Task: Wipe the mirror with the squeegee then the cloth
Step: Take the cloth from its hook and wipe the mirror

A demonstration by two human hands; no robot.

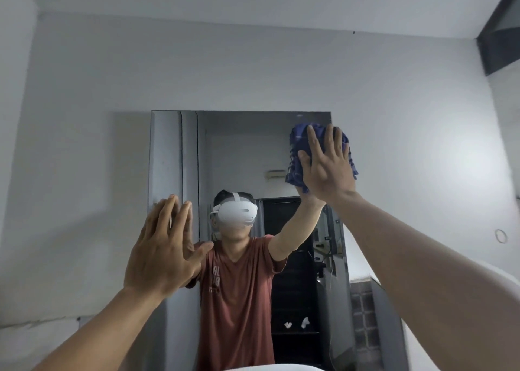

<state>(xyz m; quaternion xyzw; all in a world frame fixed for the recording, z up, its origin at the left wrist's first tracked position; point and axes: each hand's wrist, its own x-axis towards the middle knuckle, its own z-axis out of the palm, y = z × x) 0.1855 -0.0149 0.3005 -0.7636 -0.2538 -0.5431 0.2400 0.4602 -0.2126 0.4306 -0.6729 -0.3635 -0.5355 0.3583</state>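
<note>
A pale grey wall (281, 69) is filling most of the view, and a tall frameless mirror (174, 151) is hanging on it at the centre. The glass is reflecting a person in a rust-red T-shirt (239, 294) who is wearing a white headset (237, 211), with a dark doorway showing behind them in the reflection.

Both bare arms are reaching up toward the glass. The right hand (327, 170) is lying flat with fingers spread and pointing upward, pressing a crumpled blue cloth (295, 159) against the mirror's upper right corner; the cloth is bunching out around the palm on the left and right sides, and its top edge is sitting just below the mirror's upper rim.

The left hand (166, 246) is holding nothing: it is open, fingers straight and close together, with the fingertips meeting their own reflection along the mirror's left edge, so it is resting against the glass there, lower than the right hand.

A small ring-shaped hook (501, 236) is sitting on the wall far to the right. The squeegee is not visible.
</note>
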